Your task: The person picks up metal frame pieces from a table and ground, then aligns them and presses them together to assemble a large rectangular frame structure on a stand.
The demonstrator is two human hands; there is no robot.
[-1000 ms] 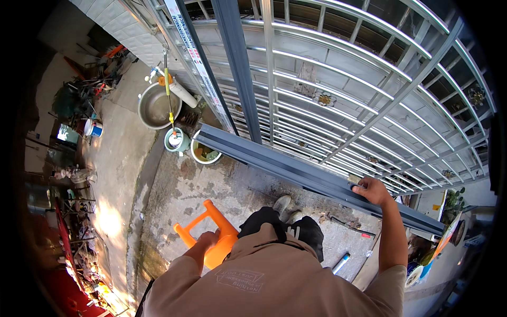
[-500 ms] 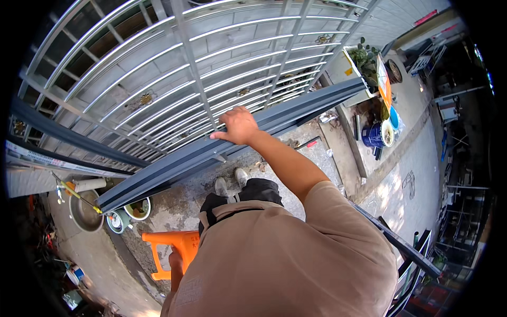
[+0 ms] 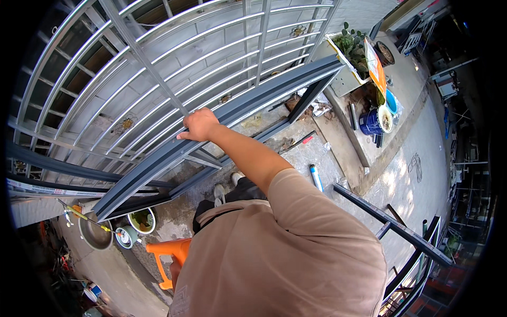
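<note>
A long dark-grey metal frame (image 3: pixel 248 101) stands on edge in front of me, leaning close to a silver barred grille (image 3: pixel 158 84). My right hand (image 3: pixel 199 126) is closed over the frame's top rail, thumb on the near side and fingertips out of sight behind it. Low at the left, beside my hip, my left hand (image 3: pixel 175 268) grips an orange plastic stool (image 3: pixel 169 248); my shirt and the stool hide part of that hand.
Basins and buckets (image 3: pixel 96 234) stand by the frame's left end. A cactus planter (image 3: pixel 348 53) and a blue bucket (image 3: pixel 372 122) sit at the far right. A blue-and-white tube (image 3: pixel 316 177) lies on the ground; another dark frame (image 3: pixel 391 224) stretches along my right.
The view has shifted. More of the frame's opening and its crossbar now shows beneath the top rail. My right hand stays on the rail, and my left still has the stool.
</note>
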